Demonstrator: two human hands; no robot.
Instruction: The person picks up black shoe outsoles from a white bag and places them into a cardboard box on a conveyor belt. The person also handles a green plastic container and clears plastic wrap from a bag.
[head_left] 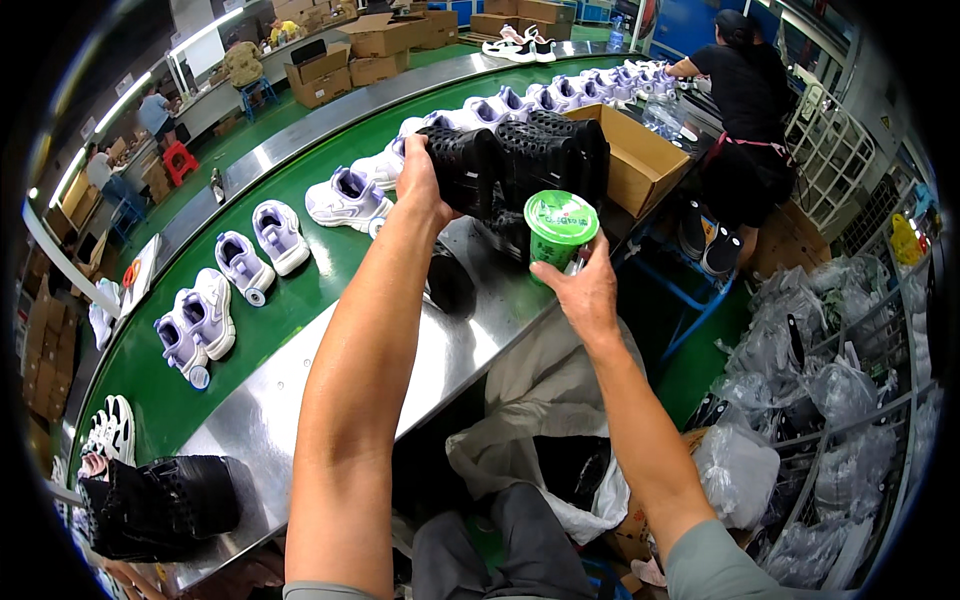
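Note:
My right hand is closed around a green cup with a sealed, shiny green top, held upright just over the near edge of the metal bench. My left hand grips the left side of a black shoe with a knobbly surface. More black shoes of the same look stand tight beside it, partly behind the cup. The fingers on the far side of the black shoe are hidden. Below my left wrist, a dark round object sits on the metal surface, partly covered by my arm.
Lilac-and-white sneakers line the green conveyor belt. An open cardboard box stands right of the black shoes. More black footwear lies at lower left. A co-worker stands at far right, near a rack of plastic-wrapped items.

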